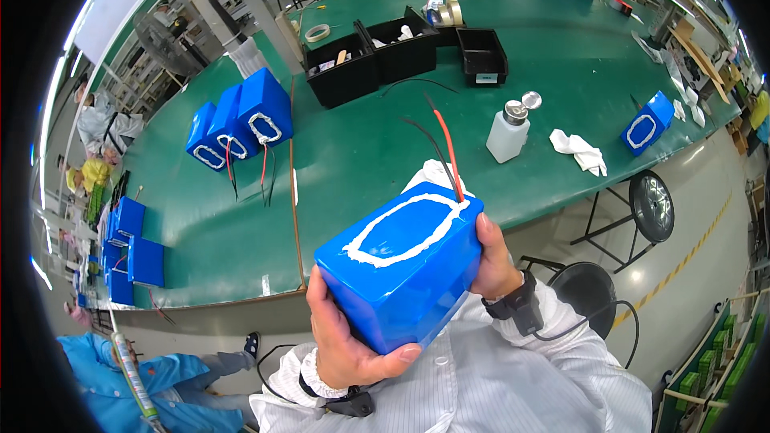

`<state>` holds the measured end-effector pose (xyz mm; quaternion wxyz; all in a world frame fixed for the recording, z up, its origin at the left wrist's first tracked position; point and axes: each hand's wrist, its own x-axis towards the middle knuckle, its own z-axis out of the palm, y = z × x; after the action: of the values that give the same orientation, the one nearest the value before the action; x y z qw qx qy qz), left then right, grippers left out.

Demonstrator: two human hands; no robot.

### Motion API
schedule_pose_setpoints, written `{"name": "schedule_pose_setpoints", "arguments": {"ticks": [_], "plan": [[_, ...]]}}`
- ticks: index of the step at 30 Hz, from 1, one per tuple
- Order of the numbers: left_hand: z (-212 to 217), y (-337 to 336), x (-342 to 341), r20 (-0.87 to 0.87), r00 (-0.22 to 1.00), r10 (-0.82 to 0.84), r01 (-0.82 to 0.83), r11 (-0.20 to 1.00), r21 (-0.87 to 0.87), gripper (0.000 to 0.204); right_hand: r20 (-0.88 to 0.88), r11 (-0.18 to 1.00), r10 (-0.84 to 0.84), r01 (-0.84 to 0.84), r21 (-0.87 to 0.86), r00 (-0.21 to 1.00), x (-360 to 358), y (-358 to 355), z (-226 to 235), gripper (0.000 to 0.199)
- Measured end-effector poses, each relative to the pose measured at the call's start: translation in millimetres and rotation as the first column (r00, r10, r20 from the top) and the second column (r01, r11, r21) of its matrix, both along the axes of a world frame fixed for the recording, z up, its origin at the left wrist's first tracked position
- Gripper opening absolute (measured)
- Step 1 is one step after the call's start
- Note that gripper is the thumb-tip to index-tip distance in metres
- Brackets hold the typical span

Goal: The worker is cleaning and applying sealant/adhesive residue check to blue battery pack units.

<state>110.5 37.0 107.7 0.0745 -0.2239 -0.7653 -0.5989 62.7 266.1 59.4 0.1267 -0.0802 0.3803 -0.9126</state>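
Note:
A blue-wrapped battery pack (pixel 401 265) is held up in front of me, tilted, between both hands. An oval bead of white sealant runs round its top face, and a red and a black wire rise from the far corner. My left hand (pixel 353 345) grips the near left end, thumb along the lower edge. Round the right end closes my right hand (pixel 493 261), its thumb near the wires' corner. White cloth or tissue (pixel 433 172) shows partly behind the pack.
Similar blue packs (pixel 265 108) stand on the green table (pixel 353 144) at left, another (pixel 648 123) at right. Black bins (pixel 341 72), a pump bottle (pixel 508 130) and crumpled tissue (pixel 579 151) lie beyond. Stools (pixel 651 207) stand at right. A co-worker in blue (pixel 172 381) holds a sealant tube (pixel 132 377).

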Motion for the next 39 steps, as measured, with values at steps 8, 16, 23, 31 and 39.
{"name": "schedule_pose_setpoints", "arguments": {"ticks": [8, 16, 23, 31, 39], "plan": [[6, 1, 0, -0.044, 0.999, 0.000, -0.002, 0.999, -0.053, 0.135, 0.008, 0.997, -0.004, 0.005, -0.077, 1.000, -3, -2, -7, 0.078], [29, -5, 1, -0.248, 0.940, -0.235, 0.112, 0.899, -0.424, 0.125, 0.008, 0.880, 0.131, -0.113, -0.461, 0.991, -14, -8, -60, 0.076], [26, 31, 3, -0.430, 0.865, -0.260, 0.154, 0.952, -0.265, 0.125, 0.005, 0.692, 0.411, -0.309, -0.652, 0.911, -9, -22, -62, 0.089], [15, 30, -1, -0.416, 0.860, -0.296, 0.237, 0.953, -0.188, 0.123, -0.191, 0.474, 0.408, -0.386, -0.791, 0.893, -3, -32, -34, 0.088], [14, 2, -15, -0.287, 0.908, -0.304, 0.229, 0.936, -0.266, 0.114, 0.144, 0.856, 0.174, -0.077, -0.511, 0.974, -19, -4, -72, 0.081]]}}
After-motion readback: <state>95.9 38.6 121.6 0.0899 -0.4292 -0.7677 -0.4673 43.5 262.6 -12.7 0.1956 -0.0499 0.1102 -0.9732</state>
